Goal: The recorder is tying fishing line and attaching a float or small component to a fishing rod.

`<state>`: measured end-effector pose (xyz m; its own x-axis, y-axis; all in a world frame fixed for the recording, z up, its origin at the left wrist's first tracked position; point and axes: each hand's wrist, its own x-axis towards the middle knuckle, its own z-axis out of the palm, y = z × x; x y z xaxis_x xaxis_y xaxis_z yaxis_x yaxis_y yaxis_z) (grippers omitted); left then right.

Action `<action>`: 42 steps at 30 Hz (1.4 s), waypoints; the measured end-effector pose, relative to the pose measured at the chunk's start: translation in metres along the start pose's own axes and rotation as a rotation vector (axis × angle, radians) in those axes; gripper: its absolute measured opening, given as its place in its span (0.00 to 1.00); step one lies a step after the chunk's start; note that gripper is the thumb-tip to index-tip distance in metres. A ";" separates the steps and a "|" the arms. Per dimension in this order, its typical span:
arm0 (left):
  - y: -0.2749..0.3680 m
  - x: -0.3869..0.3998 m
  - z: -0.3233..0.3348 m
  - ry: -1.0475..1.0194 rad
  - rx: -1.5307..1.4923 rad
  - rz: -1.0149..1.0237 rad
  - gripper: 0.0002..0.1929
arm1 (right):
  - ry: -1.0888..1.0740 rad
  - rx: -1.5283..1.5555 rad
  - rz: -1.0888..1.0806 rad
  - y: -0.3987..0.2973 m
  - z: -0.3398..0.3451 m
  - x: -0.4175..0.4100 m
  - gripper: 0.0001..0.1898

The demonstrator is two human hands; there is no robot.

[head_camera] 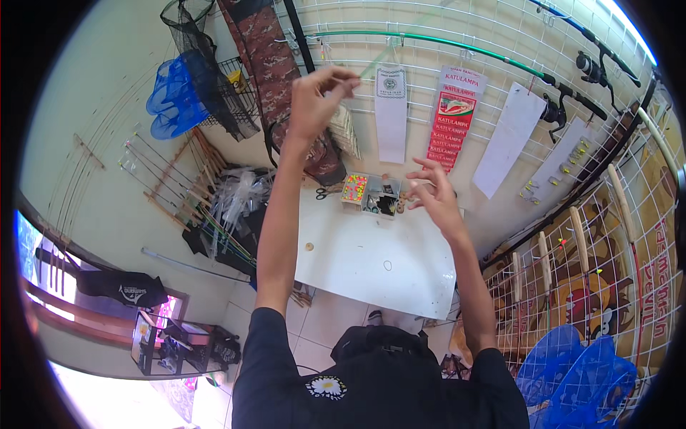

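My left hand [321, 99] is raised high before the wall rack, its thumb and fingertips brought together. A thin, blurred green strand [378, 60] runs up and to the right from near those fingertips. Lower on the right, my right hand [437, 198] hovers over the far right part of the white table [343, 268], fingers spread, with nothing visible in it. Beside it stands a divided plastic box [383, 197] with small dark items, next to a compartment of pink and yellow beads [355, 189]. A small loop [387, 265] and a round tan disc [309, 246] lie on the table.
Black-handled scissors [321, 194] lie at the table's back left. A green fishing rod [455, 40] with a reel and red packets [450, 126] hang on the white wire grid. A camouflage rod bag [268, 69] and blue nets [174, 99] are at left; more blue nets hang lower right.
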<state>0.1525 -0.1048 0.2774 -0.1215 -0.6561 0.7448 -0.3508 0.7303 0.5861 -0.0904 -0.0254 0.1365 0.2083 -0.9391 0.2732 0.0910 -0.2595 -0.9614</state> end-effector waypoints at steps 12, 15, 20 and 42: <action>0.024 0.020 -0.037 0.182 -0.208 0.101 0.08 | -0.245 -0.198 -0.044 0.011 0.061 0.022 0.30; 0.021 0.033 -0.047 0.200 -0.271 0.122 0.09 | -0.254 -0.244 -0.061 0.017 0.078 0.035 0.31; 0.008 0.055 -0.061 0.240 -0.395 0.162 0.09 | -0.214 -0.306 -0.071 0.040 0.108 0.069 0.30; -0.085 0.026 -0.041 0.040 -0.444 -0.007 0.23 | 0.291 -0.372 -0.191 0.064 0.118 0.137 0.08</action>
<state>0.2171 -0.1759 0.2602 -0.0819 -0.6595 0.7472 0.0822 0.7427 0.6645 0.0587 -0.1444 0.1166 -0.0632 -0.8770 0.4763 -0.2633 -0.4457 -0.8556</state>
